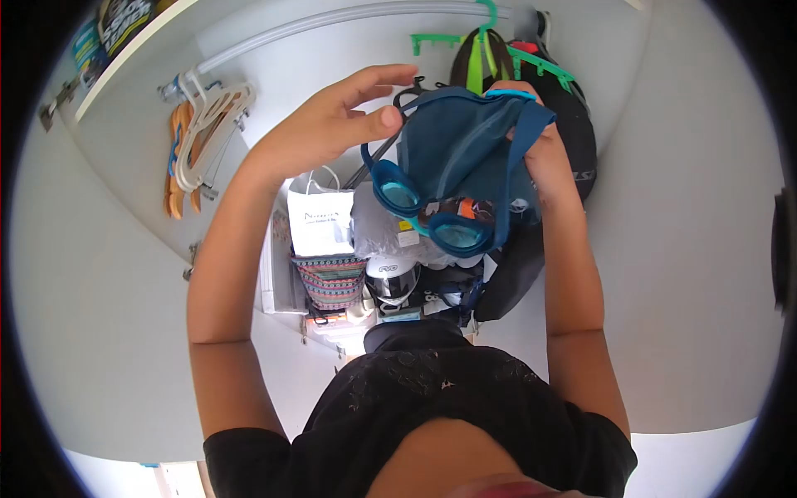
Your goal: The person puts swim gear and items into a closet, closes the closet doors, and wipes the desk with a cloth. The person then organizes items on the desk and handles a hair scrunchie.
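Blue swim goggles point(398, 195) with a wide strap hang in front of me, together with a dark blue pouch or cloth point(457, 137). My right hand point(535, 145) is closed on the strap and the top right of the blue cloth. To the left of the cloth is my left hand point(340, 120), its thumb and fingers apart with nothing between them, the thumb tip close to the cloth's edge. A green clip hanger point(531, 62) is behind my right hand.
White hangers point(212, 124) and wooden hangers point(178, 158) hang from a rail point(315, 29) at the left. Below are a white paper bag point(320, 224), a patterned bag point(332, 282) and a white helmet point(392, 278). A black backpack point(573, 124) hangs at the right.
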`<state>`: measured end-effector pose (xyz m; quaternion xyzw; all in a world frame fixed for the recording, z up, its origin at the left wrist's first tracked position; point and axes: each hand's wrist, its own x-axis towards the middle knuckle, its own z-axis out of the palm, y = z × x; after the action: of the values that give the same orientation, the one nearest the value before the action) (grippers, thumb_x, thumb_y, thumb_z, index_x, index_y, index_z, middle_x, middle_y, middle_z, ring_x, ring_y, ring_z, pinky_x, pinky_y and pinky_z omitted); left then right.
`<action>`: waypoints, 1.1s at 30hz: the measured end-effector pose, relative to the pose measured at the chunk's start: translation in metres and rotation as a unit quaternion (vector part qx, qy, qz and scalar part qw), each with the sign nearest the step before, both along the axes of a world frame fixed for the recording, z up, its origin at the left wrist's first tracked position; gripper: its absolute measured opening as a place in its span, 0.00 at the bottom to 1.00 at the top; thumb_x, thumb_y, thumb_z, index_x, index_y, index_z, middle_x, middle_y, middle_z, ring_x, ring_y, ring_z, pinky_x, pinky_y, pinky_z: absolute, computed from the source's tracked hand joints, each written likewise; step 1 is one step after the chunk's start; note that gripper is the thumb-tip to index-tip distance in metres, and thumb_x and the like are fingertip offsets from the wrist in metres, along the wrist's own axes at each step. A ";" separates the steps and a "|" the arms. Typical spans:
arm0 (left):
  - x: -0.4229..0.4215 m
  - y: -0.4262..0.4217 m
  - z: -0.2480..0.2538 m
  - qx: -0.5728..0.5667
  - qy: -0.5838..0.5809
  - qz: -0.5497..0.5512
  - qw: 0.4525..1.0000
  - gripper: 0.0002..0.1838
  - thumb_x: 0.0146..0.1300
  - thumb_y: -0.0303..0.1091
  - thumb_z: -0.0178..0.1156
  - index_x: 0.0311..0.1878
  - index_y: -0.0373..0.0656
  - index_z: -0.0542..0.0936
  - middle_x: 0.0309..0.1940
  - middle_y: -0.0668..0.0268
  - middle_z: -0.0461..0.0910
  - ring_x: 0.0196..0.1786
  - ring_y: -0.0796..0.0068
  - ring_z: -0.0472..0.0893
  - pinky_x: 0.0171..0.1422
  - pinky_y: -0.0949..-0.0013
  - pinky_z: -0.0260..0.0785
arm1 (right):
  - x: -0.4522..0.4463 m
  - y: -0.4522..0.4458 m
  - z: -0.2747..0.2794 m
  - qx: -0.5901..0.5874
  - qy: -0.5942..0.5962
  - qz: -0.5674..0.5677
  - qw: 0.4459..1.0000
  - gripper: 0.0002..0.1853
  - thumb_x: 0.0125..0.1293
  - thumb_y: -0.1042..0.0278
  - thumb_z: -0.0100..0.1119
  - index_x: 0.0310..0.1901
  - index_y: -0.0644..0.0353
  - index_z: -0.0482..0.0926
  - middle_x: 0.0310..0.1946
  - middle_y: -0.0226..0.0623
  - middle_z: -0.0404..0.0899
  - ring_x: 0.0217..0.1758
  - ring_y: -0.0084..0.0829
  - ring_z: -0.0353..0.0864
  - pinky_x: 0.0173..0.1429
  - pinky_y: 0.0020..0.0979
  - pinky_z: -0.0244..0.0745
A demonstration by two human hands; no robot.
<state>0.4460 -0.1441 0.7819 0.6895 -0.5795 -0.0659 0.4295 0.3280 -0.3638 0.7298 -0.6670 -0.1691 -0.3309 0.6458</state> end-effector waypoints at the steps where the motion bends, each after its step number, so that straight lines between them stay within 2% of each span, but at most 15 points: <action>1: 0.004 0.009 -0.010 -0.004 0.002 0.008 1.000 0.49 0.44 0.73 0.55 0.65 0.51 0.62 0.62 0.59 0.64 0.66 0.60 0.60 0.64 0.60 0.53 | 0.005 0.002 0.003 -0.008 -0.008 0.007 1.000 0.17 0.55 0.79 0.51 0.48 0.59 0.73 0.36 0.26 0.75 0.41 0.16 0.73 0.47 0.19 0.67; 3: 0.013 0.025 -0.025 -0.059 0.086 0.059 0.993 0.54 0.41 0.75 0.56 0.67 0.50 0.56 0.64 0.60 0.58 0.68 0.57 0.57 0.64 0.59 0.54 | 0.022 0.003 0.006 -0.047 -0.042 0.012 0.998 0.16 0.56 0.76 0.51 0.48 0.58 0.73 0.37 0.26 0.76 0.42 0.18 0.73 0.50 0.20 0.66; 4: 0.020 0.035 -0.033 -0.027 0.157 0.066 0.985 0.60 0.38 0.75 0.58 0.69 0.48 0.50 0.66 0.58 0.55 0.69 0.57 0.54 0.63 0.56 0.56 | 0.027 0.008 0.010 -0.038 -0.041 -0.008 0.998 0.16 0.54 0.73 0.54 0.47 0.59 0.74 0.38 0.28 0.75 0.44 0.20 0.72 0.52 0.22 0.65; 7: 0.017 0.051 -0.061 -0.066 0.368 -0.072 0.925 0.59 0.40 0.65 0.66 0.69 0.46 0.46 0.61 0.60 0.63 0.61 0.65 0.68 0.60 0.63 0.63 | 0.044 0.019 0.014 -0.024 -0.066 0.000 0.998 0.16 0.52 0.71 0.58 0.45 0.60 0.74 0.41 0.30 0.74 0.47 0.23 0.72 0.55 0.24 0.65; 8: 0.011 0.054 -0.066 -0.123 0.374 -0.102 0.913 0.50 0.49 0.56 0.65 0.69 0.46 0.49 0.56 0.62 0.69 0.55 0.70 0.73 0.58 0.67 0.66 | 0.052 0.020 0.013 -0.058 -0.087 0.020 0.994 0.16 0.52 0.72 0.59 0.45 0.60 0.73 0.42 0.31 0.73 0.48 0.24 0.72 0.55 0.25 0.65; 9: 0.006 0.055 -0.063 -0.129 0.372 -0.097 0.914 0.50 0.49 0.56 0.65 0.69 0.46 0.49 0.56 0.62 0.69 0.55 0.70 0.73 0.58 0.67 0.66 | 0.058 0.023 0.014 -0.090 -0.107 0.039 0.989 0.16 0.52 0.73 0.59 0.44 0.60 0.73 0.43 0.31 0.73 0.48 0.24 0.72 0.56 0.25 0.65; 11: -0.004 0.059 -0.054 -0.178 0.350 -0.027 0.919 0.38 0.58 0.45 0.60 0.68 0.49 0.53 0.54 0.62 0.69 0.55 0.70 0.70 0.57 0.62 0.65 | 0.057 0.041 0.013 -0.114 -0.088 0.041 0.989 0.16 0.51 0.73 0.60 0.44 0.60 0.72 0.44 0.32 0.71 0.50 0.25 0.71 0.56 0.25 0.64; 12: 0.001 0.061 -0.055 -0.199 0.392 -0.039 0.897 0.24 0.64 0.41 0.53 0.61 0.48 0.62 0.50 0.66 0.71 0.52 0.73 0.71 0.54 0.64 0.66 | 0.058 0.047 0.011 -0.137 -0.083 0.043 0.986 0.16 0.52 0.78 0.56 0.45 0.59 0.72 0.43 0.30 0.72 0.49 0.23 0.71 0.56 0.24 0.64; 13: 0.004 0.064 -0.055 -0.204 0.395 -0.035 0.895 0.24 0.64 0.41 0.53 0.61 0.48 0.62 0.50 0.66 0.71 0.52 0.73 0.71 0.54 0.64 0.66 | 0.059 0.053 0.009 -0.160 -0.077 0.044 0.983 0.18 0.52 0.82 0.51 0.46 0.57 0.72 0.42 0.28 0.72 0.48 0.20 0.71 0.55 0.22 0.64; 16: 0.006 0.074 -0.049 -0.259 0.400 0.055 0.877 0.11 0.67 0.44 0.48 0.41 0.46 0.69 0.45 0.64 0.74 0.49 0.73 0.72 0.53 0.69 0.68 | 0.067 0.062 -0.003 -0.137 -0.036 0.098 0.985 0.22 0.50 0.86 0.49 0.48 0.58 0.71 0.43 0.28 0.72 0.48 0.19 0.71 0.55 0.22 0.65; 21: 0.021 0.087 -0.045 -0.300 0.386 0.106 0.866 0.12 0.67 0.39 0.46 0.33 0.42 0.71 0.39 0.57 0.76 0.44 0.71 0.75 0.51 0.69 0.69 | 0.080 0.065 -0.026 -0.106 0.049 0.154 0.981 0.26 0.49 0.86 0.51 0.53 0.59 0.68 0.48 0.29 0.71 0.51 0.19 0.70 0.55 0.22 0.65; 25: 0.031 0.099 -0.033 -0.331 0.356 0.131 0.864 0.12 0.67 0.38 0.45 0.32 0.40 0.70 0.30 0.62 0.76 0.39 0.69 0.76 0.47 0.69 0.69 | 0.080 0.076 -0.030 -0.172 0.046 0.121 0.976 0.19 0.57 0.82 0.54 0.52 0.61 0.69 0.41 0.28 0.75 0.45 0.18 0.71 0.52 0.21 0.65; 27: 0.042 0.107 -0.029 -0.349 0.324 0.079 0.875 0.14 0.68 0.40 0.45 0.32 0.40 0.70 0.28 0.65 0.73 0.40 0.70 0.77 0.46 0.70 0.70 | 0.082 0.078 -0.031 -0.156 0.057 0.104 0.981 0.16 0.59 0.80 0.53 0.51 0.62 0.70 0.38 0.28 0.75 0.44 0.17 0.71 0.51 0.21 0.65; 29: 0.041 0.111 -0.025 -0.357 0.341 0.106 0.863 0.15 0.68 0.42 0.47 0.31 0.40 0.70 0.25 0.69 0.69 0.35 0.74 0.74 0.42 0.73 0.67 | 0.084 0.076 -0.030 -0.140 0.066 0.089 0.984 0.14 0.61 0.78 0.52 0.50 0.63 0.71 0.36 0.27 0.76 0.42 0.17 0.71 0.50 0.20 0.66; 33: 0.050 0.122 -0.024 -0.356 0.259 0.189 0.878 0.13 0.68 0.41 0.47 0.32 0.41 0.69 0.23 0.73 0.62 0.27 0.81 0.61 0.33 0.79 0.58 | 0.086 0.077 -0.014 -0.136 0.059 0.092 0.985 0.11 0.63 0.76 0.50 0.47 0.64 0.72 0.36 0.27 0.75 0.40 0.16 0.71 0.47 0.20 0.66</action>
<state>0.4964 -0.0224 0.7582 0.5448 -0.2902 0.0509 0.7851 0.4144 -0.2868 0.7153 -0.7489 -0.2345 -0.2041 0.5853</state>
